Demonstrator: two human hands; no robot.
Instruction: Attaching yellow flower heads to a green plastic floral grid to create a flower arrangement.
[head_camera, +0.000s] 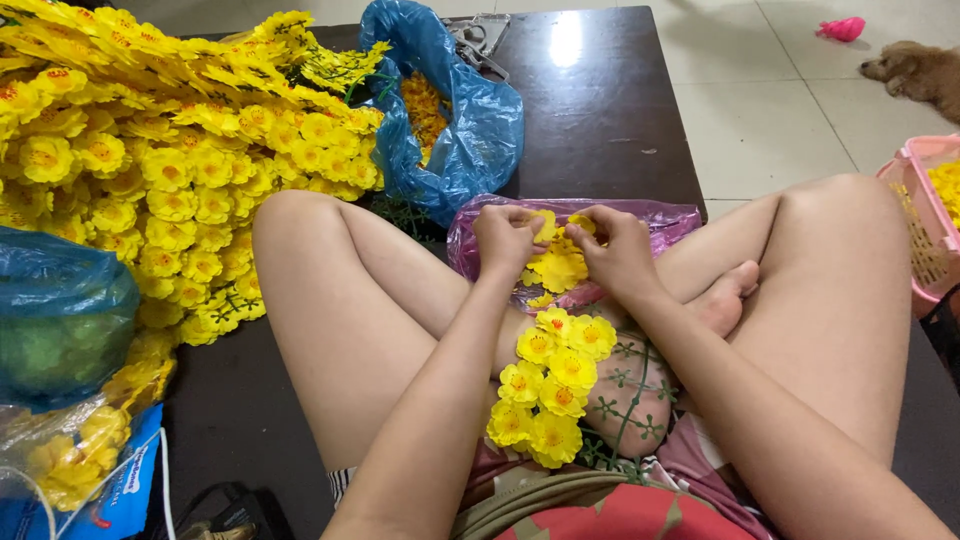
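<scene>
Petals (560, 268): one pink bag (670, 218), two hands (505, 238) (618, 248) picking inside.

Left hand (507, 236) and right hand (615, 245) pinch yellow petals (558, 268) over pink bag (660, 216). Flower stem (548, 385) on lap, 6 o'clock. Blue bag (470, 120) at 11; flower heap (150, 130) at 10.

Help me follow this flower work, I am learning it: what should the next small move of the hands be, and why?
Probably lift one yellow petal out of the pink bag and bring it down to the green stem on the lap. Both the left hand and right hand pinch at petals over the bag, and the stem beside its flowers has bare tips.
</scene>
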